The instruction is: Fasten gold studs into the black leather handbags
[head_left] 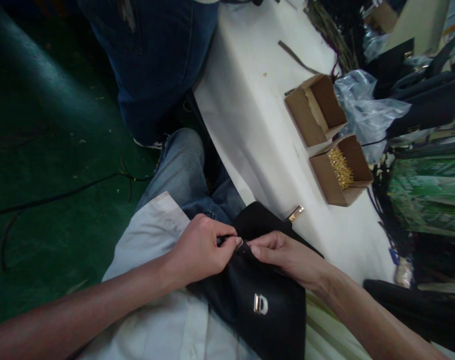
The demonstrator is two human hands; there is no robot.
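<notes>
The person's own white shirt (148,325) is lying nearest the camera, and against it a black bag (276,332) is resting across the lap, beside the white-covered table (362,250); the left hand (205,250) is closing thumb and forefinger on a black strap (246,249) beside a small metal piece (240,243); the right hand (282,252) is pinching the strap from the other side; a metal clasp (258,303) is already sitting on the front panel, and a gold fitting (296,214) is projecting from the far edge, so those parts are seemingly done; the strap piece is apparently remaining unfinished, though the fingers are hiding whether it is fastened; a cardboard box (327,185) is holding gold pieces (340,167) nearby.
</notes>
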